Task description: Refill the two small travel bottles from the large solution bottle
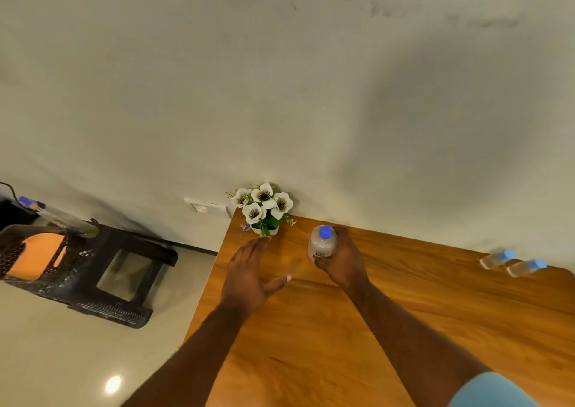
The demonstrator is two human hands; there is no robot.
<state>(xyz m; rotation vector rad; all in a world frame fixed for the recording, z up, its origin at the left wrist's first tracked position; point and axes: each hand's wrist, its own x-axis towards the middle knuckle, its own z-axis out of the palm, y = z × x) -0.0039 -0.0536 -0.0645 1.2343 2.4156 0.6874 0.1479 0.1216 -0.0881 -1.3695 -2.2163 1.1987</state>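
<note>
Right hand (342, 260) grips the capped large solution bottle (322, 242) upright on the wooden table (404, 313) against a pale wall; left hand (249, 276) hovers flat, fingers spread; two travel bottles (510, 263) stand far right.

There is a single view, taken from the person's head, wide-angled and bending straight edges. It looks forward and steeply down over the wooden tabletop (389, 329), which fills the lower right, with both forearms reaching in from the bottom edge, close to the lens. It faces a pale wall (280, 95) that takes up the whole upper half, and on the left it catches the glossy floor (62, 360)
</note>
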